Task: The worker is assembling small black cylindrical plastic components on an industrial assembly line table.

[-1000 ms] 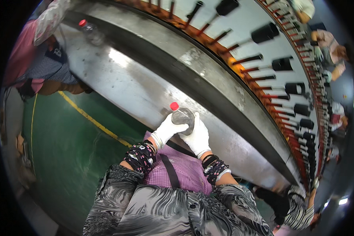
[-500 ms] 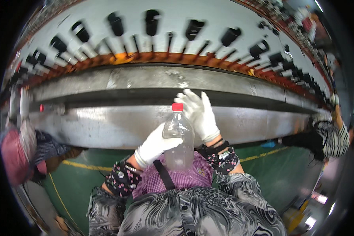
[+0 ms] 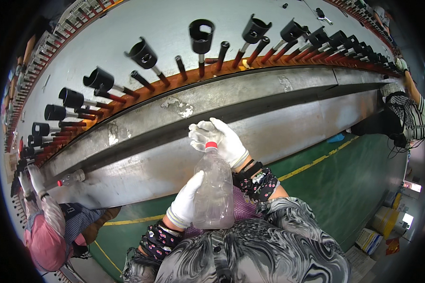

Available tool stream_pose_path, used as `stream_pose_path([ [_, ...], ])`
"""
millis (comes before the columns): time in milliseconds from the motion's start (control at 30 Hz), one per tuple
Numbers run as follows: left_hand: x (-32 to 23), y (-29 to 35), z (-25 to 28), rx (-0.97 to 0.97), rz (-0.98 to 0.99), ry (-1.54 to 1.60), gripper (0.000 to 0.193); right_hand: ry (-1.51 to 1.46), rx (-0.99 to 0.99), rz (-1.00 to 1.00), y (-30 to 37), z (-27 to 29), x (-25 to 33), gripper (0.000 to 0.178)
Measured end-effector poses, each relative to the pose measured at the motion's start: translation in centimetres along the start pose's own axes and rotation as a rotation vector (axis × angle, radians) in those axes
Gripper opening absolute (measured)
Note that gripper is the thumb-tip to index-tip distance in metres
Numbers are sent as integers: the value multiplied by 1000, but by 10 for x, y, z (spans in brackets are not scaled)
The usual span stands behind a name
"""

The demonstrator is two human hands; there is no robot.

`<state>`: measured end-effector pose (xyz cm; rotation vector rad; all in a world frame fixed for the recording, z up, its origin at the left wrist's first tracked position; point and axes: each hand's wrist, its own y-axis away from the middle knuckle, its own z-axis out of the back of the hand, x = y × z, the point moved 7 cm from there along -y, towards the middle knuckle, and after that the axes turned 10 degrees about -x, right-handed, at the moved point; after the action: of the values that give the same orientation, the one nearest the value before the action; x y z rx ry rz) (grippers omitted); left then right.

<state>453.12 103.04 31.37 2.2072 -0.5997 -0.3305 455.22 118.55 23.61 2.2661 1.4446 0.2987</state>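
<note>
A large clear plastic bottle stands close against my front, its red cap pointing away from me. My left hand, in a white glove, grips the bottle's left side with the thumb along it. Just beyond the cap is my right hand, also gloved in white. Its palm faces up and its fingers are apart, slightly curled. The bottle's neck overlaps this palm in the picture, and whether they touch I cannot tell.
Ahead runs a grey metal ledge, lined by a row of black cup-shaped holders on red-handled stems. Another clear bottle with a red cap lies on the metal at left. Co-workers stand at left and right.
My view has swung round and tilted. The bottle is now nearer my body, still in my left hand. My right hand has moved from beside the bottle to just behind its cap.
</note>
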Motion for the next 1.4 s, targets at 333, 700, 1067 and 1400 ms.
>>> stream_pose_path([
  [333, 1, -3, -30, 30, 85, -80, 57, 59, 22, 63, -6, -7, 20, 37],
  [700, -41, -15, -16, 48, -149, -419, 51, 310, -21, 31, 7, -20, 11, 49],
  [1067, -90, -11, 8, 53, -768, -349, 73, 1387, 64, 260, 63, -80, -14, 105],
  [1400, -163, -68, 44, 138, -532, 412, 60, 538, -497, -261, 71, -31, -89, 43],
])
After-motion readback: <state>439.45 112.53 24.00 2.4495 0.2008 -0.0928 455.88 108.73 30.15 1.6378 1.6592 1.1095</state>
